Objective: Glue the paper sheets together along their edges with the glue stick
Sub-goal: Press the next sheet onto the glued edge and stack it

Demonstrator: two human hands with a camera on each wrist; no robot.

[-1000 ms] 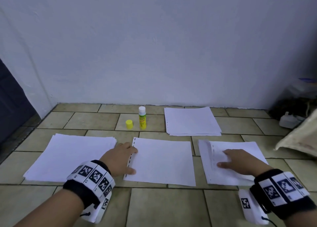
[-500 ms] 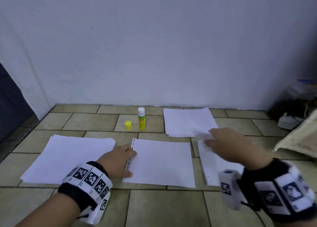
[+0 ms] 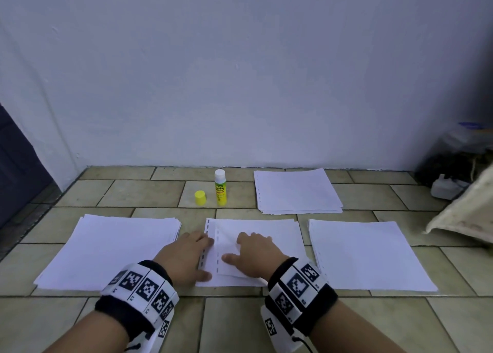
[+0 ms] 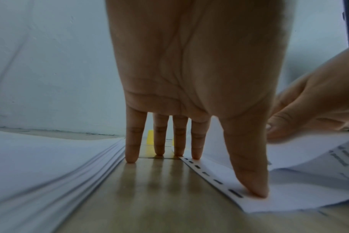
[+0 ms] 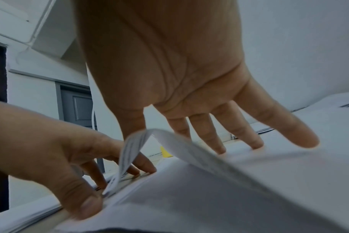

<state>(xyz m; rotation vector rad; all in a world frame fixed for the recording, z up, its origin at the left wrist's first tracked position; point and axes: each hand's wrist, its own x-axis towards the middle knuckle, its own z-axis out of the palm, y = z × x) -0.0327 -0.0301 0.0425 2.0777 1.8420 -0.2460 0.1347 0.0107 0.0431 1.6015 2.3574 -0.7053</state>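
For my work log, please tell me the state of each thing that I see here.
Glue stick: upright, uncapped.
Yellow cap: off, beside the stick.
Bottom sheet: flat on the floor.
Top sheet: on the bottom sheet, left edge lifted.
Left hand: presses the bottom sheet's punched edge.
Right hand: fingers spread on the top sheet.

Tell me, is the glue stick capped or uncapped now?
Uncapped. The glue stick stands upright with its white top bare, and its yellow cap sits apart on the floor.

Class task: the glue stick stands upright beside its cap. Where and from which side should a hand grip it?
Grip the glue stick round its yellow-green body, coming from the front or right. It stands upright with its white top bare, and the cap sits close on its left.
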